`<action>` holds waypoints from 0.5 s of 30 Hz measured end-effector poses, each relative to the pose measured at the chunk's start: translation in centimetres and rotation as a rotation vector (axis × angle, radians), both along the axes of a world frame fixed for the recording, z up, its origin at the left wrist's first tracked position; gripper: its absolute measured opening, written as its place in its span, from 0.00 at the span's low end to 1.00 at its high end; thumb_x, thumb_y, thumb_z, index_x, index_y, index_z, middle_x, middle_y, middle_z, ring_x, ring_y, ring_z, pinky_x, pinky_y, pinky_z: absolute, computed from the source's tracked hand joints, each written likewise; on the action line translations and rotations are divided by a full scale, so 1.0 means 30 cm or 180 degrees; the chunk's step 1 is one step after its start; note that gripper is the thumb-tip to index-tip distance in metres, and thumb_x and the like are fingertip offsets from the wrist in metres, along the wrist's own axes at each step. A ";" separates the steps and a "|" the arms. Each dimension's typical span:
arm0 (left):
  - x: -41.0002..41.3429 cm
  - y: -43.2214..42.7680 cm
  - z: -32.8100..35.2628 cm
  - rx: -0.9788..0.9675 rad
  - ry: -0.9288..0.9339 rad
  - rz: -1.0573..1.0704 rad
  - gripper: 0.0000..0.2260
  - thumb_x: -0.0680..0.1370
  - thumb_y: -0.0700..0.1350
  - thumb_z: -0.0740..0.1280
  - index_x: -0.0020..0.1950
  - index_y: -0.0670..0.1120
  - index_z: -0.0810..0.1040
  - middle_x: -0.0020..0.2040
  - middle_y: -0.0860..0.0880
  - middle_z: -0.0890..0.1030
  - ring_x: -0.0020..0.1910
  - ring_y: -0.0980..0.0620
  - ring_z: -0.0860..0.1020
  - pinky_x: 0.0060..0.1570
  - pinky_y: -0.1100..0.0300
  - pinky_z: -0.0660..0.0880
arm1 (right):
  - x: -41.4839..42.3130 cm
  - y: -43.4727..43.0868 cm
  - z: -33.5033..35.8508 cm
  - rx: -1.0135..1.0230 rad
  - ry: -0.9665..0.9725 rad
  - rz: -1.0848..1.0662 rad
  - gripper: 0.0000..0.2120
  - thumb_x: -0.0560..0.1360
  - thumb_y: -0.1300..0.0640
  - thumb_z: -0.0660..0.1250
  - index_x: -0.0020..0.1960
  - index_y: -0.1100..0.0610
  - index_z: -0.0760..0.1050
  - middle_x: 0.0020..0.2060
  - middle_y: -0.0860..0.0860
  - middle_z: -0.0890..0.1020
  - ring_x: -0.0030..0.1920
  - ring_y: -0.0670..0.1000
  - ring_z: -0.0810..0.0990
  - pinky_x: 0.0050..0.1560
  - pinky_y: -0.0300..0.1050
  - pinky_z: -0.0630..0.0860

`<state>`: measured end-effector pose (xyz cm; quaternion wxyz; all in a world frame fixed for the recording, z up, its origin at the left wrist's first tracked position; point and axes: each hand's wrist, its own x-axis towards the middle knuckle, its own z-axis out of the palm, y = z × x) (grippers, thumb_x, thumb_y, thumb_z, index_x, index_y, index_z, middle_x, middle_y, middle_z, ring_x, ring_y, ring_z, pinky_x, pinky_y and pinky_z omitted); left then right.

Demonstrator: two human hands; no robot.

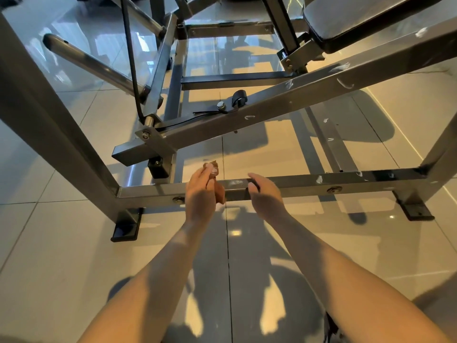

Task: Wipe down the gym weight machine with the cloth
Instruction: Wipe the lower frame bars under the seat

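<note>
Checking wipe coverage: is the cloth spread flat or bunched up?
Bunched up. The brown cloth is a wad gripped in the left hand, with only small lumps showing around it.

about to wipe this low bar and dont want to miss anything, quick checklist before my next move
1. Grip on the cloth: ok, the left hand holds it bunched.
2. Contact with the low bar: cannot tell, the cloth sits in front of it.
3. Bracing: ok, the right hand curls its fingers over the bar.
4. Path rightward: not ok, the right hand sits in it.
5. Bar clean: not ok, white marks show further right.
</note>
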<state>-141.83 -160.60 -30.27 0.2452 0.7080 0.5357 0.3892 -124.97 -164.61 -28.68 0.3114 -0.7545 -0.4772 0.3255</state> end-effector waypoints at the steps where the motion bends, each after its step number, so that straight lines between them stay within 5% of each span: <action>1: -0.002 0.003 -0.027 0.0153 0.0363 -0.0087 0.16 0.85 0.40 0.57 0.69 0.38 0.75 0.64 0.38 0.78 0.61 0.40 0.77 0.65 0.46 0.75 | 0.012 0.003 -0.012 -0.0088 -0.0068 0.0030 0.19 0.84 0.57 0.57 0.74 0.57 0.71 0.67 0.52 0.76 0.68 0.52 0.72 0.73 0.49 0.66; 4: 0.055 -0.006 -0.083 0.0038 0.0971 0.0021 0.17 0.83 0.39 0.61 0.73 0.43 0.74 0.72 0.40 0.73 0.65 0.38 0.74 0.67 0.43 0.72 | 0.019 -0.005 -0.048 0.0108 -0.0333 0.0247 0.17 0.83 0.61 0.59 0.70 0.60 0.74 0.63 0.55 0.78 0.64 0.56 0.74 0.66 0.43 0.66; 9: 0.195 -0.019 -0.098 0.0100 0.0600 -0.0466 0.14 0.84 0.40 0.63 0.69 0.42 0.77 0.69 0.42 0.76 0.67 0.42 0.72 0.68 0.47 0.72 | 0.033 -0.009 -0.058 0.0144 -0.0268 0.0196 0.18 0.82 0.64 0.59 0.71 0.58 0.74 0.67 0.54 0.78 0.70 0.57 0.73 0.71 0.46 0.66; 12: 0.203 -0.015 -0.123 0.0695 0.0835 -0.0916 0.14 0.81 0.39 0.68 0.67 0.41 0.79 0.65 0.41 0.80 0.63 0.41 0.77 0.64 0.49 0.77 | 0.052 -0.009 -0.043 0.0169 -0.0176 0.0081 0.18 0.83 0.63 0.58 0.70 0.55 0.75 0.65 0.53 0.80 0.65 0.55 0.76 0.62 0.35 0.65; 15: 0.147 0.037 -0.090 0.0869 0.0987 -0.0883 0.13 0.83 0.41 0.63 0.66 0.41 0.79 0.59 0.42 0.82 0.57 0.45 0.81 0.57 0.51 0.80 | 0.057 -0.015 -0.033 0.0150 -0.0272 0.0087 0.16 0.84 0.62 0.59 0.70 0.57 0.76 0.64 0.53 0.81 0.63 0.55 0.77 0.61 0.37 0.67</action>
